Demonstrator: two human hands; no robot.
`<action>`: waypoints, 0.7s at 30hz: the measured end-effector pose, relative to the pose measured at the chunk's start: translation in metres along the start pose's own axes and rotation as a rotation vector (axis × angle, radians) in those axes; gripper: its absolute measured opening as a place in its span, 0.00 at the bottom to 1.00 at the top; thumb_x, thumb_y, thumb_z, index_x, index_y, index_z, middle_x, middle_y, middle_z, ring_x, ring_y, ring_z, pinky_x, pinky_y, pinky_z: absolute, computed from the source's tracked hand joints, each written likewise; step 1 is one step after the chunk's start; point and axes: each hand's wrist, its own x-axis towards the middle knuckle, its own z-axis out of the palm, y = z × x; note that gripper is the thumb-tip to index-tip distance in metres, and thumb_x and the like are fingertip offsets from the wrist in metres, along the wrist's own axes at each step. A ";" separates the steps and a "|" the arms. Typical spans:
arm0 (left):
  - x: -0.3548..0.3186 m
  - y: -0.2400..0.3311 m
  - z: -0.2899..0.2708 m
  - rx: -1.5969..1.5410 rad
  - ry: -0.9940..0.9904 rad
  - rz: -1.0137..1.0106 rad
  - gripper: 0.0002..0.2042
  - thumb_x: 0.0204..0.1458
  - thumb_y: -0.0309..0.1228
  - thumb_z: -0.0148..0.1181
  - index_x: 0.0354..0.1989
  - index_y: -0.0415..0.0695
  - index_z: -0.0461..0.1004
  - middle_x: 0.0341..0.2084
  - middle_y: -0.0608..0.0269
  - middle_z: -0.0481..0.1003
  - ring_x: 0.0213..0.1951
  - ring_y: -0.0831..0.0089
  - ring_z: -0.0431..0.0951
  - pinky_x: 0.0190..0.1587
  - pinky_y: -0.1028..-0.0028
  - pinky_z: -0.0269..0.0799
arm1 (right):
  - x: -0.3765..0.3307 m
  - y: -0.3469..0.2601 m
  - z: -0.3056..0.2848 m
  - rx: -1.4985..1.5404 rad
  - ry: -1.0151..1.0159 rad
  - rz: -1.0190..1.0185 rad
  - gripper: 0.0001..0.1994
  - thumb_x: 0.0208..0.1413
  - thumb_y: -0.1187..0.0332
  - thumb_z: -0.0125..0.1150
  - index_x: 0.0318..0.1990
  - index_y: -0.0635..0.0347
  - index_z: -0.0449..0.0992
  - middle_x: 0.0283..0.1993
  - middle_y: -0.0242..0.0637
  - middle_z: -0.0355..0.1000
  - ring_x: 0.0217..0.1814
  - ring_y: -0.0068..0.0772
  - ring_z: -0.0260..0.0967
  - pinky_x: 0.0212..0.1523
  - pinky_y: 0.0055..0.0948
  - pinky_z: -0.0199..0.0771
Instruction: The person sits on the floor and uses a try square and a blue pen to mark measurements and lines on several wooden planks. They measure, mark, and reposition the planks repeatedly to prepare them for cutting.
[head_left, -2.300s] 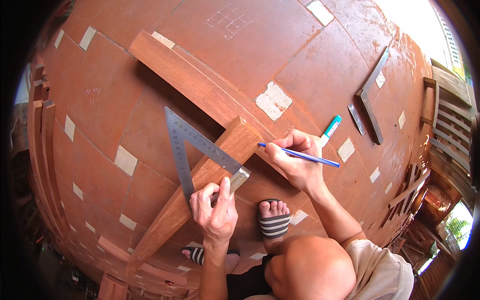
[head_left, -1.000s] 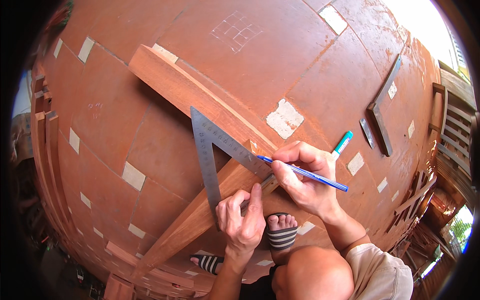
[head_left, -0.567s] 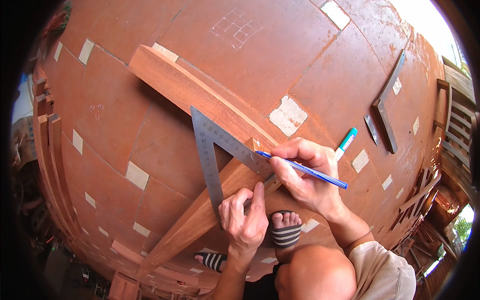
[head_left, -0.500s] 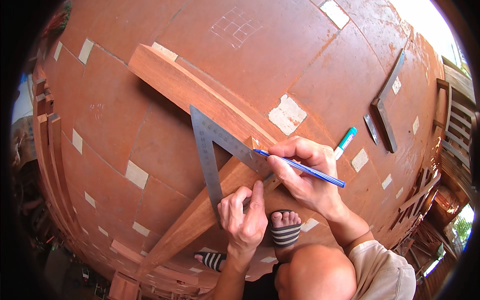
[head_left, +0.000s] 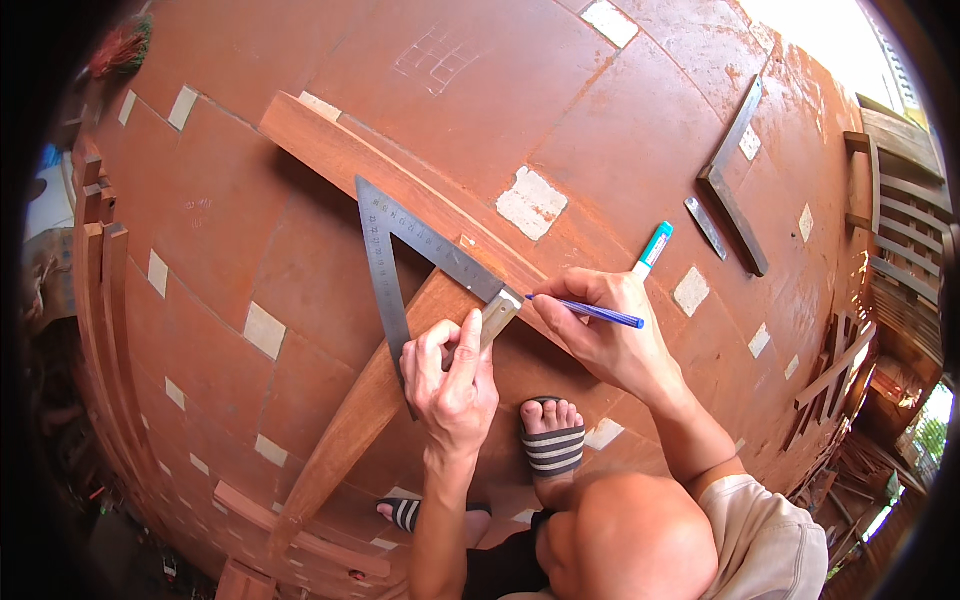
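Centrally, a metal triangular square [head_left: 400, 262] lay flat on two wooden planks: a long plank [head_left: 370, 165] running from far left toward the right, and a second plank [head_left: 365, 415] angling from the near left up to meet it. The left hand [head_left: 450, 385] pressed down on the square where it crossed the second plank, its fingers close together, the index finger extended along the square's pale inner piece and the thumb spread to the left. The right hand [head_left: 610, 340] gripped a blue pen [head_left: 585, 310], fingers clamped around the barrel, with the tip set against the right corner of the square. Just beyond the right hand, a teal-capped marker [head_left: 652, 248] lay on the red tiled floor [head_left: 600, 110]. Farther right, a dark steel framing square [head_left: 735, 180] and a short flat metal strip [head_left: 705, 226] rested on the tiles, well apart from the hands. Near the lower edge, a foot in a striped sandal [head_left: 553, 447] stood just beside the left wrist. Stacked timber [head_left: 100, 290] lined the left edge of the floor.
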 end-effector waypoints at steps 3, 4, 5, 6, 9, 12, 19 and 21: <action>-0.016 0.015 -0.021 -0.262 0.290 -0.189 0.21 0.59 0.27 0.74 0.60 0.35 0.81 0.44 0.54 0.77 0.43 0.62 0.78 0.44 0.65 0.76 | -0.025 0.016 0.015 0.098 -0.050 0.009 0.15 0.76 0.64 0.60 0.56 0.68 0.83 0.35 0.44 0.86 0.37 0.38 0.86 0.43 0.34 0.84; -0.024 0.021 -0.025 -0.438 0.413 -0.333 0.21 0.63 0.29 0.72 0.61 0.32 0.79 0.46 0.52 0.77 0.45 0.63 0.79 0.45 0.65 0.77 | -0.031 0.021 0.019 0.078 -0.097 -0.032 0.16 0.76 0.63 0.60 0.58 0.67 0.82 0.36 0.45 0.85 0.39 0.38 0.86 0.45 0.36 0.84; -0.025 0.029 -0.030 -0.645 0.503 -0.422 0.23 0.71 0.31 0.64 0.67 0.27 0.71 0.51 0.49 0.76 0.49 0.64 0.80 0.50 0.66 0.78 | -0.038 0.022 0.026 0.084 -0.099 -0.028 0.16 0.74 0.63 0.62 0.57 0.67 0.82 0.39 0.49 0.85 0.41 0.46 0.86 0.44 0.38 0.85; -0.033 0.031 -0.035 -0.855 0.576 -0.558 0.24 0.73 0.31 0.60 0.70 0.28 0.67 0.54 0.50 0.76 0.51 0.67 0.80 0.55 0.67 0.79 | -0.045 0.022 0.034 0.090 -0.106 -0.032 0.16 0.73 0.62 0.64 0.56 0.67 0.83 0.41 0.52 0.85 0.42 0.54 0.86 0.44 0.40 0.85; -0.051 0.038 -0.037 -1.201 0.663 -0.852 0.20 0.75 0.29 0.57 0.70 0.31 0.69 0.55 0.53 0.78 0.55 0.68 0.79 0.62 0.63 0.78 | -0.048 0.028 0.049 0.299 -0.137 0.056 0.15 0.72 0.64 0.64 0.54 0.68 0.84 0.33 0.47 0.84 0.33 0.40 0.85 0.38 0.35 0.84; -0.080 0.031 -0.026 -1.384 0.570 -1.058 0.17 0.74 0.31 0.59 0.65 0.37 0.75 0.55 0.57 0.80 0.58 0.69 0.79 0.65 0.64 0.76 | -0.035 0.022 0.046 0.308 -0.110 0.107 0.12 0.71 0.67 0.68 0.52 0.69 0.85 0.33 0.32 0.82 0.31 0.19 0.77 0.35 0.24 0.81; -0.092 0.027 -0.032 -0.895 -0.090 -0.919 0.14 0.65 0.33 0.72 0.56 0.43 0.83 0.46 0.58 0.85 0.45 0.67 0.87 0.49 0.65 0.82 | -0.009 0.035 0.050 0.396 0.017 0.058 0.12 0.65 0.72 0.73 0.50 0.69 0.82 0.35 0.36 0.84 0.35 0.20 0.79 0.39 0.25 0.81; -0.092 0.018 -0.023 -0.257 -0.037 -0.273 0.17 0.52 0.28 0.80 0.51 0.43 0.87 0.46 0.60 0.85 0.43 0.66 0.86 0.47 0.66 0.79 | -0.002 0.036 0.055 0.467 0.049 0.042 0.12 0.65 0.71 0.73 0.50 0.69 0.82 0.36 0.35 0.84 0.36 0.20 0.79 0.41 0.25 0.81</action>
